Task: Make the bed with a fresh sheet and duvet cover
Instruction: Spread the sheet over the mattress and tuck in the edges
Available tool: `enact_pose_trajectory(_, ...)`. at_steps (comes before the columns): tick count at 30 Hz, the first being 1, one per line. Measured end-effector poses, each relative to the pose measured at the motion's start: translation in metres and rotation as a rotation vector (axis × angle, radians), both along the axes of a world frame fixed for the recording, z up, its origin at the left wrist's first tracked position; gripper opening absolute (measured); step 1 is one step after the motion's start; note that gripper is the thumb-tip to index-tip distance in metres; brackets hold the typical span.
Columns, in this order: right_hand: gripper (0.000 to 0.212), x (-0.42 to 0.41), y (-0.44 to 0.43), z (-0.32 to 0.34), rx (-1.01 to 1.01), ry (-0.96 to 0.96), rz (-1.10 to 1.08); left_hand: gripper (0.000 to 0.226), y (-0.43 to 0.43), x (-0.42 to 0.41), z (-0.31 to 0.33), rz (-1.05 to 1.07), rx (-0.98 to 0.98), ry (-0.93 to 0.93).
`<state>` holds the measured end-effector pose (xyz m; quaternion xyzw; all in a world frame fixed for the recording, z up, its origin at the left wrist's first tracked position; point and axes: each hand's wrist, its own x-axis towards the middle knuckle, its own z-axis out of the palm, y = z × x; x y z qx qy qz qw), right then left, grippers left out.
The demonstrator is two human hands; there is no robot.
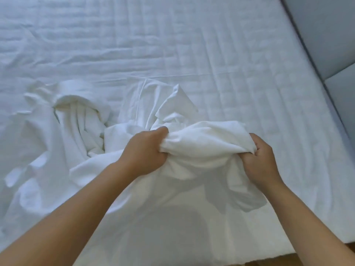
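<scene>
Over the near edge of the mattress [172, 45], both of your hands are closed on one bunched ridge of white cloth [203, 143]. Your left hand [148, 150] grips the left end of that ridge, fingers curled under the gathered fabric and thumb lying along the top. Your right hand [261, 162] grips the right end the same way, knuckles turned toward you and fingertips buried in the folds. The two hands sit apart, and the cloth stretches between them in a thick, rumpled roll raised just off the bed, with a grey shadow on the fabric beneath it. From your grip the rest of the cloth spills down toward you and out to your left, where it lies in a loose, twisted heap [76, 116] on the mattress, and a flat folded corner [172, 100] pokes up just behind your hands. You cannot tell from this view whether the cloth is the sheet or the duvet cover. Beyond the heap the mattress shows a quilted white surface with long shallow creases. A grey padded headboard [326, 35] runs along the right side of the bed, and a strip of wooden floor [288, 261] shows at the bottom right.
</scene>
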<state>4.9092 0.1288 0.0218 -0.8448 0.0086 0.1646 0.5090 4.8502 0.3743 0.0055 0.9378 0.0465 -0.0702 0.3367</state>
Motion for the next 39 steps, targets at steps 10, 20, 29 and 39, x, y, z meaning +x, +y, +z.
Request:
enact_pose_trajectory(10,0.111,0.059,0.043,-0.086,-0.269,0.282,0.332,0.054,0.05,0.06,-0.066,0.214,0.231,0.257)
enact_pose_trajectory(20,0.03,0.042,0.086,-0.135,-0.412,0.01,0.353,0.04,0.024,0.052,-0.113,0.031,0.35,0.496)
enact_pose_trajectory(29,0.056,0.211,0.197,-0.003,0.226,-0.15,0.112,0.038,0.181,0.214,0.017,0.282,0.695,-0.116)
enact_pose_trajectory(39,0.095,0.232,0.213,-0.137,-0.35,0.23,0.269,0.075,0.122,0.204,-0.07,0.149,0.611,0.306)
